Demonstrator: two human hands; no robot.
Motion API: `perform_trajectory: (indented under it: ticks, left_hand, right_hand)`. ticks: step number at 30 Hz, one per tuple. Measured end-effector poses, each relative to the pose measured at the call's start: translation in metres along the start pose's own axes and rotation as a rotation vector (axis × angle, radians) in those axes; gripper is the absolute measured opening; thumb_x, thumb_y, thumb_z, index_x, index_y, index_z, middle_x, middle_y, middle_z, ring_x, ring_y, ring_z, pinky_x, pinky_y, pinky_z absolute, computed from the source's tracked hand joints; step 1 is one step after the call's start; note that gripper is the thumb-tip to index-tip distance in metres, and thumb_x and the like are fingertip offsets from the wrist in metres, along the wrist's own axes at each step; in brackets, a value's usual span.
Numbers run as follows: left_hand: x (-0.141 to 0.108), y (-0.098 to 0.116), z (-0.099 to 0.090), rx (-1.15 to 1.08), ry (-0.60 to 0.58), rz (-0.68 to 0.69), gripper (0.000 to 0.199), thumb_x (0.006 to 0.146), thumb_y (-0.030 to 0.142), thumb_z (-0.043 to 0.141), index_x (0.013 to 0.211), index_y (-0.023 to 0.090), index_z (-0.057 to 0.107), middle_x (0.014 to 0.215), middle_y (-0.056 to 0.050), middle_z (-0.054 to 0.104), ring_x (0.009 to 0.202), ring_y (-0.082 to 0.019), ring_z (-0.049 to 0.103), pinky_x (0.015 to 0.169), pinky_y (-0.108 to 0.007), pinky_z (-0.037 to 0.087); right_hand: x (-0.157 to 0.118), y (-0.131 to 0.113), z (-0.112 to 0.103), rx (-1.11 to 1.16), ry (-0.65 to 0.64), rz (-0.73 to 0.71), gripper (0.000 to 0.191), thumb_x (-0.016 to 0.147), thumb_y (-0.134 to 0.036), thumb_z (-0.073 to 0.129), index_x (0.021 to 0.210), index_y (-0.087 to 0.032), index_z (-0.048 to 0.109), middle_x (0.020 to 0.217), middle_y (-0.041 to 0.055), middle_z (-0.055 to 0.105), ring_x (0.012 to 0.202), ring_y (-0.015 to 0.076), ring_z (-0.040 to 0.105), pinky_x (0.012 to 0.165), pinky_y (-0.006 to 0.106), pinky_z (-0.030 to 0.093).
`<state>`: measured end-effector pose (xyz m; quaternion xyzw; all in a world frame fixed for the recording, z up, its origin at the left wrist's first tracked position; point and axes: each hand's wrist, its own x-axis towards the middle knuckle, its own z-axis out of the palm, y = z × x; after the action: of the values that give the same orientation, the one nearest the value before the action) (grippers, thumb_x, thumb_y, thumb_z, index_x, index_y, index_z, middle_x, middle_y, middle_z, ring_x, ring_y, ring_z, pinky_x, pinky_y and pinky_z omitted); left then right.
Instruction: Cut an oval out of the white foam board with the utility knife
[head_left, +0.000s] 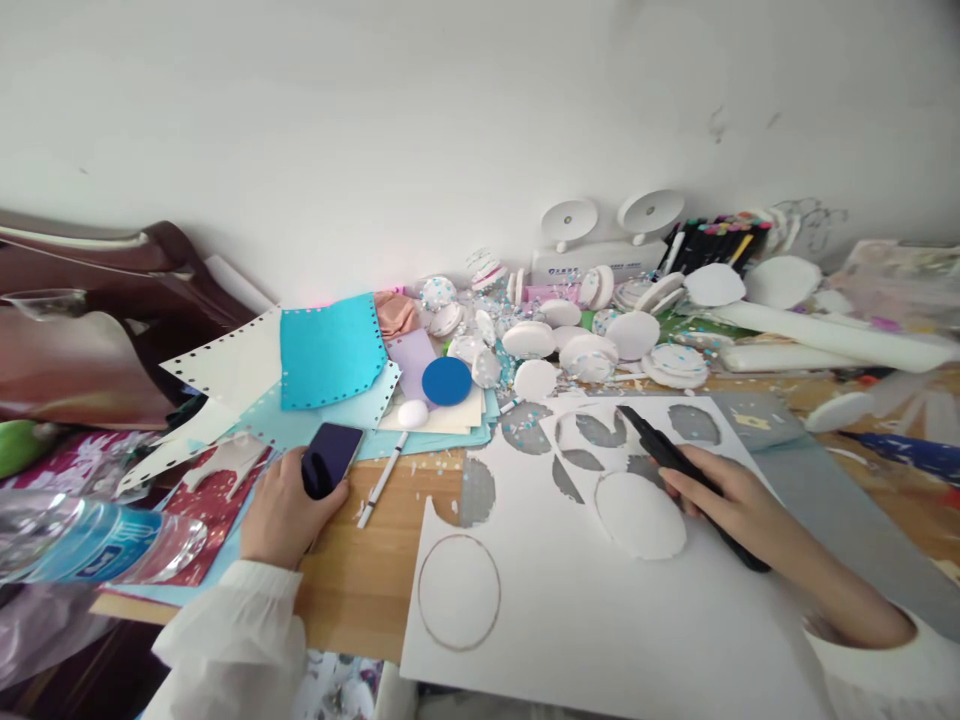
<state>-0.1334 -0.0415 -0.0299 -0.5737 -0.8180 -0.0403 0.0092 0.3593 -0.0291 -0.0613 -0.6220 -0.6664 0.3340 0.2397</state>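
My left hand (pixel 289 505) grips a dark-screened smartphone (pixel 330 460) at the left of the wooden table. A white pen (pixel 382 480) lies just right of it. In my right hand (pixel 720 490) is a long black utility knife (pixel 679 455), its front end pointing up and left over a white foam sheet (pixel 555 610). Several holes are cut in the sheet, and grey mat shows through them. A loose white disc (pixel 641 515) rests on the sheet beside my right fingers. At the sheet's lower left is a drawn circle (pixel 459 592).
Several white foam discs (pixel 536 340) are heaped at the back. Blue felt (pixel 330 350) and a dark blue disc (pixel 447 381) lie on coloured sheets. At the left is a water bottle (pixel 97 540); a grey cutting mat (pixel 847 530) and white rolls (pixel 787 358) are at right.
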Motion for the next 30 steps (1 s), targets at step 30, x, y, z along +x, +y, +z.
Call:
perform_trajectory:
  ticks: [30]
  left_hand:
    - [0.013,-0.002,0.012,-0.499,0.308,0.085,0.049,0.085,0.056,0.045,0.111,0.017,0.057,0.11,-0.014,0.066,0.111,-0.031,0.059,0.1,-0.046,0.041]
  right_hand:
    - [0.003,0.014,0.005,0.037,0.021,0.015,0.043,0.084,-0.064,0.047,0.08,-0.021,0.055,0.061,0.0001,0.058,0.057,0.0193,0.056,0.058,0.031,0.043]
